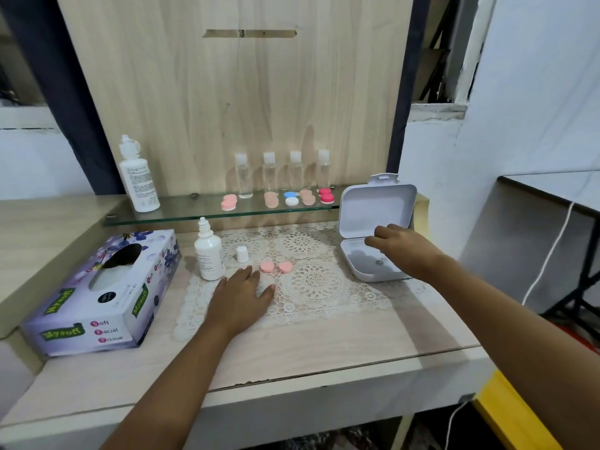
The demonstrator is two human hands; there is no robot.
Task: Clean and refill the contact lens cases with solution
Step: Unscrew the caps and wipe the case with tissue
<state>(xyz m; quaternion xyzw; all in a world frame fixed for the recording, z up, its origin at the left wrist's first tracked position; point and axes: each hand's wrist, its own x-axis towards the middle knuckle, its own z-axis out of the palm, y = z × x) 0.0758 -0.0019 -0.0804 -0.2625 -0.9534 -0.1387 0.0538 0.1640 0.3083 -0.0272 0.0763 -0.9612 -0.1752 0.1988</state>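
Note:
A pink contact lens case (275, 267) with both caps on lies on the lace mat (313, 284). My left hand (242, 295) rests flat on the mat just in front of it, fingers straight. A small white solution bottle (209, 251) stands uncapped to the left, its white cap (242, 254) beside it. My right hand (401, 246) hovers over the base of an open white box (376, 222), fingers loosely curled; I cannot see anything in them. Several more lens cases (293, 198) lie on the glass shelf (194, 211).
A tall solution bottle (139, 177) stands at the shelf's left end. Several small clear bottles (269, 172) line the shelf's back. A tissue box (107, 293) sits at the left of the wooden counter (308, 352). A dark table (552, 190) stands to the right.

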